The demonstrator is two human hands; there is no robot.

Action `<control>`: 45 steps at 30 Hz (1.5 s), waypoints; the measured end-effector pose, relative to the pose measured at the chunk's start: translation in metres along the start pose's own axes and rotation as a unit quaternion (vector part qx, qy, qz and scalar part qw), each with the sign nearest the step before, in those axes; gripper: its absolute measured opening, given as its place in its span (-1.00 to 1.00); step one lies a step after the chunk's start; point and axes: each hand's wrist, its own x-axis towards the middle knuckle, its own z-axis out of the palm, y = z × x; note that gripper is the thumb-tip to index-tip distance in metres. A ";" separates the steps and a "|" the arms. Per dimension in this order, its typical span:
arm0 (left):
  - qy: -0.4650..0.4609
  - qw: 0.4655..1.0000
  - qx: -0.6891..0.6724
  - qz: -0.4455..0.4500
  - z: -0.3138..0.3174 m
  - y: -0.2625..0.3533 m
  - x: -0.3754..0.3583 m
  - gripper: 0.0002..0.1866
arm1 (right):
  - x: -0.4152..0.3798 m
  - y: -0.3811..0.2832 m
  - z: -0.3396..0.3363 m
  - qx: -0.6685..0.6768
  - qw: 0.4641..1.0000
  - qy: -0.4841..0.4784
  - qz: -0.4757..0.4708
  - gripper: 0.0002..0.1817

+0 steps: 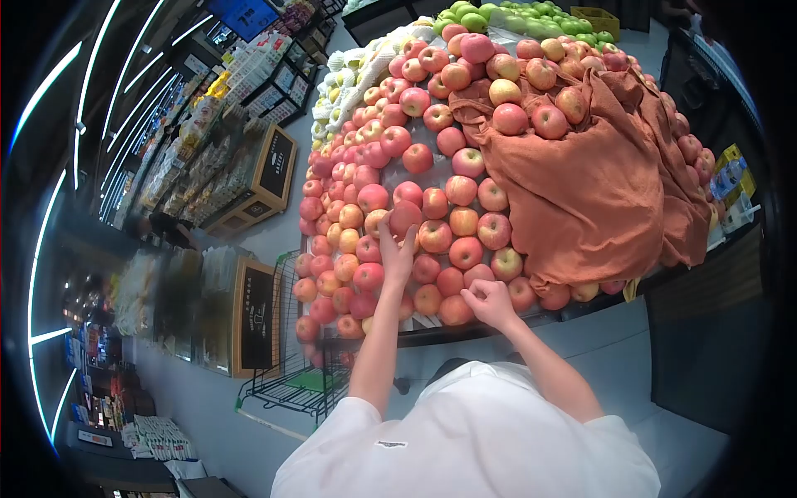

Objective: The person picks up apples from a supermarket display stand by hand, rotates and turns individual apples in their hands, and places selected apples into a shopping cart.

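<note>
My left hand [396, 256] reaches into the apple display, its fingers and thumb around the near side of a red apple [405, 215]. Close to the front edge, my right hand [491, 304] is closed with its fingers curled in; whatever may be inside them is hidden. Just beyond its knuckles lies a pinkish apple [479, 274]. Rows of red and yellow apples surround both hands, among them a red apple [466, 253] between them. An orange-brown cloth [581, 191] lies bunched over the right part of the pile, with several apples resting on it.
Green apples [548, 21] and pale fruit in foam nets [340, 83] lie at the far side. A wire shopping cart [290, 390] stands at the stand's left front. Shelves with black signs [274, 162] line the aisle to the left. A yellow box [735, 170] sits at the right edge.
</note>
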 end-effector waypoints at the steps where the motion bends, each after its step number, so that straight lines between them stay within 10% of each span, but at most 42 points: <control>1: 0.020 0.992 -0.105 -0.065 -0.001 0.014 -0.003 -0.42 | 0.000 -0.002 0.001 0.000 1.000 0.004 0.000 -0.68; 5: -0.108 0.791 -0.518 -0.306 -0.030 0.038 -0.022 -0.48 | 0.006 0.009 0.001 0.036 0.996 -0.043 0.066 -0.64; 13: -0.195 0.814 -0.337 -0.431 -0.065 0.052 -0.075 -0.50 | 0.009 -0.079 0.040 0.056 0.997 -0.026 0.045 -0.45; 16: -0.224 0.854 -0.290 -0.370 -0.073 0.017 -0.097 -0.49 | -0.001 -0.094 0.073 -0.069 0.995 -0.065 -0.010 -0.19; 19: -0.207 0.870 -0.272 -0.354 -0.086 0.012 -0.105 -0.54 | -0.017 -0.101 0.101 0.101 0.987 -0.012 0.123 -0.23; 30: -0.397 0.902 -0.105 -0.131 -0.161 0.025 -0.116 -0.43 | -0.073 -0.120 0.140 0.264 0.939 0.091 0.201 -0.34; 45: -0.462 0.881 -0.079 -0.066 -0.165 0.058 -0.158 -0.49 | -0.152 -0.160 0.154 0.340 0.888 0.177 0.255 -0.40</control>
